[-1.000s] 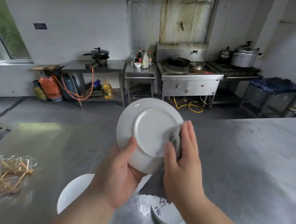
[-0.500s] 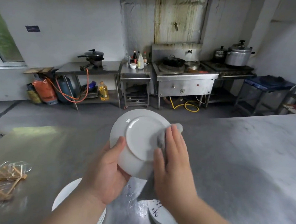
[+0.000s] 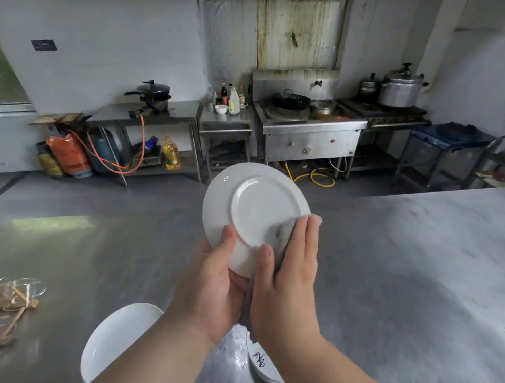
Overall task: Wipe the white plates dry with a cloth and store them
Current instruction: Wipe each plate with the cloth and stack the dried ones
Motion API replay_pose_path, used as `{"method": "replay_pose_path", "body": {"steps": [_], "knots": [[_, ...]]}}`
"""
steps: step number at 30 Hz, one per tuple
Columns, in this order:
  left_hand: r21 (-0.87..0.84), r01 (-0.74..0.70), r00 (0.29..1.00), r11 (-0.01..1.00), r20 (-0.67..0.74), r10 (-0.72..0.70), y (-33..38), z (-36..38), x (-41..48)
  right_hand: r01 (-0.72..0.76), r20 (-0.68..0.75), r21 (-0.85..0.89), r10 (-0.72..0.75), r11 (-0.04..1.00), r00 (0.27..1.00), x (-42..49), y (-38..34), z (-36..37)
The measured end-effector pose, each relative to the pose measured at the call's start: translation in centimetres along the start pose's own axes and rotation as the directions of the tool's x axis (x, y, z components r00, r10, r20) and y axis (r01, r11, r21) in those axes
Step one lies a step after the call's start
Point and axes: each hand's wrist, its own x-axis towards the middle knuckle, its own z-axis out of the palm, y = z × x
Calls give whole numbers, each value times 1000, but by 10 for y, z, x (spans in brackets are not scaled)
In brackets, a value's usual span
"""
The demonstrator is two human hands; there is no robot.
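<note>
Sticks (image 3: pixel 1 305) lie tangled at the left edge of the table (image 3: pixel 404 261), with a spare plate (image 3: pixel 115 337) lying nearer. The left hand (image 3: pixel 212 284) grips the plate (image 3: pixel 253 209) by its lower rim, thumb on the underside, tilted above the table. The right hand (image 3: pixel 287 271) presses the cloth (image 3: pixel 284 238) to it with flat fingers. A stack (image 3: pixel 262 368) sits below the right wrist.

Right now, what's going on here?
A person is drying dishes. The left hand holds a white plate up above the steel table, underside toward the camera, thumb over its rim. The right hand presses a grey cloth flat against the plate's lower right edge. On the table lie another white plate at lower left and a stack of plates under the right forearm.
</note>
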Motion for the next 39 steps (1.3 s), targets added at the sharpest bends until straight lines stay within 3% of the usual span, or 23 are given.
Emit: {"method": "replay_pose_path", "body": {"steps": [3,5,7,10,13,16,19,22,25,27,30,32,36,37,39], "knots": [[18,50,995,999,85,-52,-6,2,-4,-50,-40,65,53,997,998,16,12,-15],[4,62,993,998,97,-63,1,1,-2,-8,-45,119,13,993,999,40,15,-38],[15,73,993,997,92,-74,12,2,4,70,40,125,-75,990,996,64,14,-60],[63,92,995,994,34,-95,15,4,11,142,166,59,-150,988,975,82,14,-76],[49,114,993,992,-43,-111,-2,7,14,219,101,-99,-209,971,973,66,18,-65],[18,190,976,982,-112,-187,-27,11,11,154,96,-261,-133,953,986,12,23,-34],[2,277,952,961,-134,-275,-49,12,10,134,156,-310,-89,941,984,-23,41,-19],[-53,249,954,967,-159,-255,-58,9,13,127,207,-250,-75,960,976,1,58,-39],[-38,195,959,980,-200,-199,-64,12,15,-87,192,-43,93,995,977,40,68,-68],[-41,202,956,979,-208,-206,-70,15,16,-132,210,-39,137,990,968,44,72,-75],[-59,251,944,966,-208,-258,-83,19,17,82,241,-234,-24,969,970,11,77,-70],[-114,303,928,946,-189,-321,-95,19,15,120,266,-282,-43,952,963,-19,87,-66],[-114,296,923,948,-219,-315,-118,12,10,-113,253,-39,119,993,960,-11,121,-82],[-95,278,924,956,-246,-293,-123,7,10,-233,244,-30,233,972,941,3,133,-89],[-73,265,911,962,-307,-274,-131,-1,9,-383,280,-201,428,902,859,30,152,-103]]}}
